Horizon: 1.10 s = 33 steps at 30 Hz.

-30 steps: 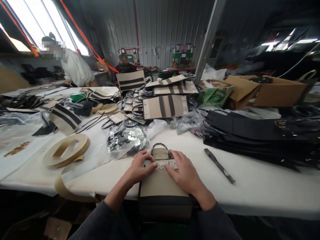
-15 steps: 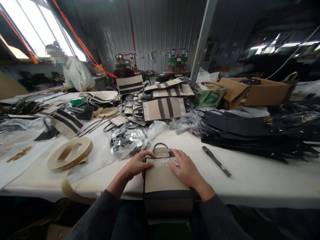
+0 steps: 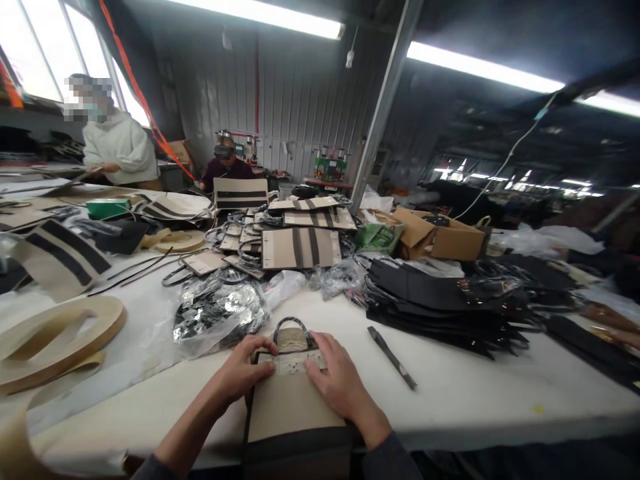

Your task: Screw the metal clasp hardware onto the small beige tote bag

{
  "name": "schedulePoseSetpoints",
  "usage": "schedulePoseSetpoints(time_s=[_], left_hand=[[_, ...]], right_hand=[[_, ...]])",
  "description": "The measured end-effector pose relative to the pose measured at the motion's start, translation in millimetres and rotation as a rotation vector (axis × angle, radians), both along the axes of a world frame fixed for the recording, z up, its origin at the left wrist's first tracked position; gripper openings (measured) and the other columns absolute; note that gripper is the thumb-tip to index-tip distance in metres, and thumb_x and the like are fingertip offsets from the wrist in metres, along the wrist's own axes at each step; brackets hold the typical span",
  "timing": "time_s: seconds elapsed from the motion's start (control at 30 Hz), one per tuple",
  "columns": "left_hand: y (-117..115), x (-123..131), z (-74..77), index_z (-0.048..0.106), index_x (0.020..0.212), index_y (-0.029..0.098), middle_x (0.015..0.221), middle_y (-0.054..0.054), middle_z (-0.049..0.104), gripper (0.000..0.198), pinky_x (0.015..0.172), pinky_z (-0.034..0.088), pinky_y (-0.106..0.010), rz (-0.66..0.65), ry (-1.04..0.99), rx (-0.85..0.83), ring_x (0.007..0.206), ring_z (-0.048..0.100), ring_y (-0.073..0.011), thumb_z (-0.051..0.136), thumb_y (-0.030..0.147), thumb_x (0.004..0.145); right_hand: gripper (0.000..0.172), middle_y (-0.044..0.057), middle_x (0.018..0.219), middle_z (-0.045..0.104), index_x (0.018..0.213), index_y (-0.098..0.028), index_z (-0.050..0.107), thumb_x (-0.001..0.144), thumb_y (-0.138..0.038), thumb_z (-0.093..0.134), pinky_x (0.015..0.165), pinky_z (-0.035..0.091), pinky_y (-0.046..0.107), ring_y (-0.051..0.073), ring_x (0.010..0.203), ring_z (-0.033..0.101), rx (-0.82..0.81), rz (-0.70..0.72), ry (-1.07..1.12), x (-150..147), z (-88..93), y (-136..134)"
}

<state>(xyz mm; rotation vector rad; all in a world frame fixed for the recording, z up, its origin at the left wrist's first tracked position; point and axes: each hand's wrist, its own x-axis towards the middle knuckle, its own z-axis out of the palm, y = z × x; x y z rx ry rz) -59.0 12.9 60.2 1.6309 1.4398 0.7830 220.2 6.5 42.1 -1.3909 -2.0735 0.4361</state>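
A beige and black bag panel [image 3: 295, 403] lies in front of me at the table edge, its lower part hanging toward my lap. A curved handle [image 3: 292, 323] wrapped in clear plastic stands up at its far end, with a pale, cord-like bundle [image 3: 293, 341] inside the loop. My left hand [image 3: 249, 363] grips the panel's top left corner between thumb and curled fingers. On the top right, my right hand [image 3: 336, 373] holds the edge, thumb on the whitish strip [image 3: 294, 365] with small holes. The fingertips beyond the edge are partly hidden.
A dark flat strip [image 3: 393, 358] lies right of the panel. Behind are a plastic bag of metal pieces [image 3: 220, 307], stacked beige panels [image 3: 301, 249] and black bag pieces [image 3: 425, 300]. A tan tape roll [image 3: 107, 317] sits left. Two people [image 3: 120, 150] are across the table.
The camera view has tilted up and turned right, so the scene sits further left. Both hands keep their places on the panel's top edge.
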Motion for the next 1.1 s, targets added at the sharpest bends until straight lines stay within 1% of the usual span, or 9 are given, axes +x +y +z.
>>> schedulePoseSetpoints(time_s=[0.1,0.27,0.37,0.57,0.7,0.83,0.97,1.1], left_hand=[[2,0,-0.6,0.082,0.104,0.022,0.12,-0.009,0.07,0.045,0.105,0.048,-0.044,0.007,0.007,0.003,0.11,0.062,-0.0335,0.071,0.045,0.067],[0,2,4.5,0.082,0.105,0.022,0.123,-0.01,0.069,0.045,0.106,0.048,-0.043,0.001,0.014,-0.015,0.114,0.06,-0.0336,0.07,0.043,0.067],[-1,3,6.2,0.081,0.105,0.022,0.122,-0.009,0.068,0.044,0.106,0.047,-0.043,0.009,0.002,-0.043,0.114,0.059,-0.0325,0.07,0.041,0.067],[0,2,3.1,0.08,0.101,0.021,0.12,-0.009,0.065,0.04,0.104,0.045,-0.041,0.023,-0.067,-0.098,0.113,0.056,-0.0323,0.075,0.039,0.066],[-2,2,1.8,0.081,0.103,0.021,0.125,-0.009,0.065,0.037,0.105,0.046,-0.04,0.036,-0.077,-0.1,0.117,0.056,-0.0316,0.077,0.033,0.068],[-2,3,0.8,0.081,0.104,0.021,0.129,-0.009,0.064,0.035,0.104,0.048,-0.038,0.047,-0.105,-0.122,0.121,0.057,-0.0314,0.078,0.031,0.07],[-2,2,2.5,0.082,0.103,0.022,0.129,-0.009,0.063,0.035,0.103,0.048,-0.038,0.044,-0.103,-0.129,0.12,0.057,-0.0317,0.079,0.032,0.07],[-4,2,5.9,0.083,0.104,0.022,0.128,-0.009,0.063,0.034,0.107,0.046,-0.039,0.044,-0.088,-0.116,0.122,0.056,-0.0319,0.078,0.03,0.071]], right_hand=[[0.057,0.012,0.156,0.062,0.16,-0.024,0.056,0.104,-0.035,0.062,0.126,0.048,0.049,0.031,0.143,0.06,-0.012,-0.005,0.0,0,2.5,-1],[0.056,0.011,0.154,0.063,0.158,-0.024,0.058,0.104,-0.035,0.063,0.125,0.049,0.048,0.031,0.142,0.061,-0.005,-0.011,0.0,-1,4.3,-2],[0.056,0.011,0.154,0.063,0.159,-0.024,0.057,0.104,-0.035,0.063,0.125,0.05,0.048,0.031,0.142,0.061,0.001,-0.002,-0.004,-1,3.9,-1],[0.055,0.012,0.157,0.06,0.16,-0.024,0.054,0.107,-0.038,0.059,0.127,0.048,0.052,0.032,0.143,0.059,-0.008,0.027,-0.012,2,-1.2,1],[0.056,0.012,0.158,0.059,0.16,-0.025,0.053,0.107,-0.041,0.058,0.129,0.046,0.053,0.032,0.146,0.057,-0.01,0.038,-0.008,4,-6.1,3],[0.056,0.011,0.158,0.059,0.16,-0.025,0.053,0.107,-0.043,0.058,0.128,0.046,0.052,0.032,0.145,0.057,-0.009,0.037,-0.015,4,-8.7,5],[0.056,0.012,0.158,0.059,0.16,-0.023,0.053,0.108,-0.043,0.056,0.129,0.046,0.051,0.031,0.146,0.057,-0.007,0.038,-0.031,4,-8.8,5],[0.055,0.012,0.159,0.058,0.16,-0.024,0.053,0.109,-0.043,0.056,0.129,0.045,0.052,0.032,0.148,0.056,-0.005,0.034,-0.036,4,-9.5,5]])
